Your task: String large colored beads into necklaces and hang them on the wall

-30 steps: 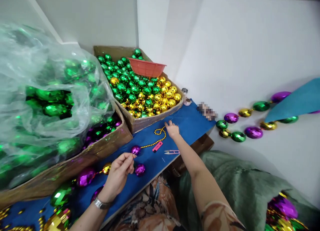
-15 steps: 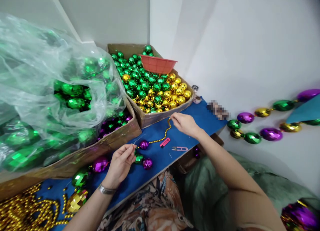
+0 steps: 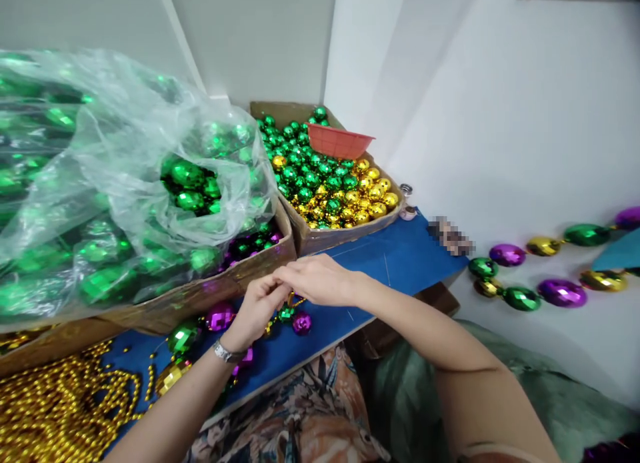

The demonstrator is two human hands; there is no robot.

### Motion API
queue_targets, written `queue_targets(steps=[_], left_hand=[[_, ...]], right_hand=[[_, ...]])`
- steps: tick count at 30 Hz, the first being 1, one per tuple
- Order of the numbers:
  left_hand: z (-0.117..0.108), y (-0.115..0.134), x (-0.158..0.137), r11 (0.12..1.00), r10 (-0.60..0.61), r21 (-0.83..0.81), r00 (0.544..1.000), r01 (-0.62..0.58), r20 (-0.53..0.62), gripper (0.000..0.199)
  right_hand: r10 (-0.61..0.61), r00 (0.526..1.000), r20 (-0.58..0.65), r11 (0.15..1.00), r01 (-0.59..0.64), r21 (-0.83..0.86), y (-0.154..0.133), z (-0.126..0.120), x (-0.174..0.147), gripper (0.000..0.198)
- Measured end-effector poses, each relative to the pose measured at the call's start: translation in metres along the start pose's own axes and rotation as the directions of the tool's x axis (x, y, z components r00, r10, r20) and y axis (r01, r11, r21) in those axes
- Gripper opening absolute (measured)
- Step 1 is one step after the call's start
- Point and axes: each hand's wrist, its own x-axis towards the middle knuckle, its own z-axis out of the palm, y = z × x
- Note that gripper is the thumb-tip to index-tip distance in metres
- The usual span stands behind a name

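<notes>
My left hand (image 3: pixel 257 313), with a watch (image 3: pixel 227 351) at its wrist, is closed in a pinch and meets my right hand (image 3: pixel 323 281) above the blue table. The fingers of both hands touch, and the right hand partly covers the left fingertips. A short part of a gold bead string (image 3: pixel 299 300) shows under the right hand; its end at the fingers is hidden. Below the hands lie a shiny purple ball (image 3: pixel 301 323) and a green ball (image 3: pixel 286 314). The thread pinched by my left hand earlier is hidden now.
A cardboard box of green and gold balls (image 3: pixel 363 216) holds a red basket (image 3: pixel 340 141). Left of it stands a box with bagged green balls (image 3: pixel 100 276). Gold bead strings (image 3: pixel 55 403) lie front left. A ball garland (image 3: pixel 543 291) hangs at right.
My right hand has moved left and brought the gold bead string to my left hand. The pink-handled snips and pink label are now covered. The view has shifted somewhat.
</notes>
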Motion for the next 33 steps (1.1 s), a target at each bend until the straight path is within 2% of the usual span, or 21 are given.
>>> queue_targets(steps=[3,7,13,17,19,20,21,23,24,26,28,33], left_hand=[[-0.008,0.000,-0.002,1.000,-0.020,-0.007,0.999,0.020,0.047,0.030],[-0.017,0.005,-0.006,0.997,-0.044,0.073,0.991,0.034,0.126,0.026],[-0.018,0.016,-0.006,0.986,-0.014,0.167,0.969,-0.028,0.247,0.024],[-0.024,0.028,-0.007,0.960,0.019,0.271,0.986,-0.065,0.168,0.027],[-0.028,0.041,-0.008,0.955,0.045,0.286,0.993,-0.076,0.112,0.027],[-0.030,0.048,-0.008,0.956,0.062,0.279,0.993,-0.086,0.096,0.026],[-0.030,0.054,-0.009,0.958,0.076,0.270,0.993,-0.099,0.093,0.026],[-0.029,0.065,-0.008,0.957,0.103,0.259,0.988,-0.129,0.114,0.024],[-0.027,0.068,-0.008,0.954,0.115,0.262,0.985,-0.146,0.130,0.023],[-0.022,0.069,-0.005,0.941,0.136,0.288,0.976,-0.180,0.169,0.022],[-0.016,0.066,-0.001,0.923,0.150,0.320,0.967,-0.211,0.205,0.022],[-0.006,0.057,0.007,0.885,0.166,0.386,0.950,-0.262,0.266,0.026]], right_hand=[[-0.014,1.000,0.012,1.000,0.014,-0.028,0.002,0.006,0.008,0.016],[-0.025,0.999,0.042,0.998,0.027,-0.050,0.001,0.010,0.012,0.015],[-0.018,0.998,0.053,1.000,0.018,-0.002,0.002,0.011,0.014,0.012],[0.111,0.994,0.011,0.992,-0.111,0.062,0.017,0.009,-0.003,0.022],[0.158,0.987,-0.002,0.963,-0.154,0.223,0.027,0.008,-0.017,0.025],[0.170,0.985,-0.009,0.918,-0.155,0.365,0.030,0.007,-0.023,0.027],[0.177,0.984,-0.028,0.836,-0.135,0.533,0.032,0.005,-0.028,0.030],[0.226,0.966,-0.127,0.560,-0.023,0.828,0.029,0.002,-0.033,0.034],[0.276,0.942,-0.190,0.409,0.064,0.910,0.025,0.000,-0.032,0.036],[0.373,0.879,-0.295,0.181,0.243,0.953,0.013,-0.005,-0.025,0.038],[0.442,0.839,-0.317,0.038,0.336,0.941,0.002,-0.009,-0.011,0.037],[0.497,0.845,-0.198,-0.225,0.346,0.911,-0.015,-0.011,0.027,0.024]])
